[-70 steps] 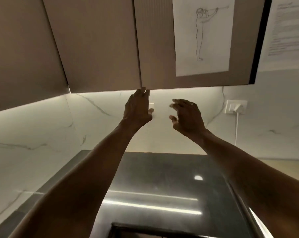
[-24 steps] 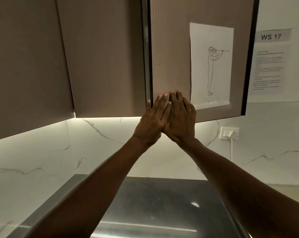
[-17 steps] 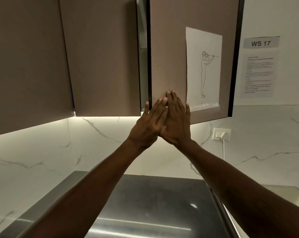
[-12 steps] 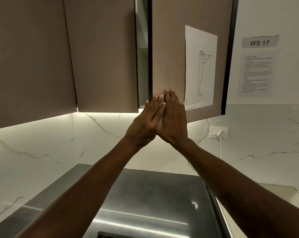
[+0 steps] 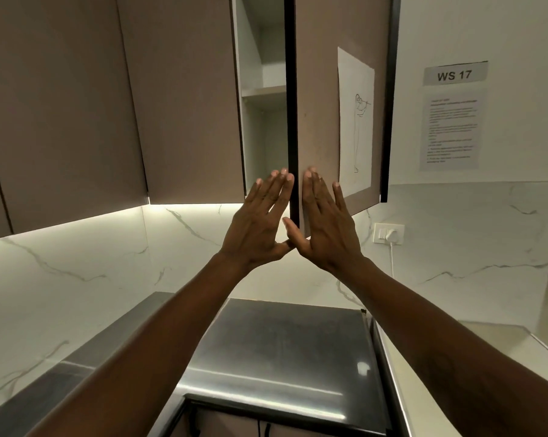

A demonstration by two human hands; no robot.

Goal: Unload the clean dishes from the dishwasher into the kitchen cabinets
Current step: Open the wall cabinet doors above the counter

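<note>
Door (image 5: 316,89) has swung wider, straight-fingered left hand (image 5: 260,219) and right hand (image 5: 327,230) flanking its edge.

Brushed steel countertop (image 5: 282,348), with a white cabinet shelf (image 5: 263,89) above.

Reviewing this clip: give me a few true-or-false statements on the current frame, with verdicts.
1. The cabinet door stands ajar. True.
2. The right hand holds a plate. False: it lies flat on the door, holding nothing.
3. A line drawing hangs on the door. True.
4. The wall sign reads WS 71. False: it reads WS 17.
5. The wall socket is unused. False: a white plug sits in it.
6. The left hand holds nothing. True.
</note>
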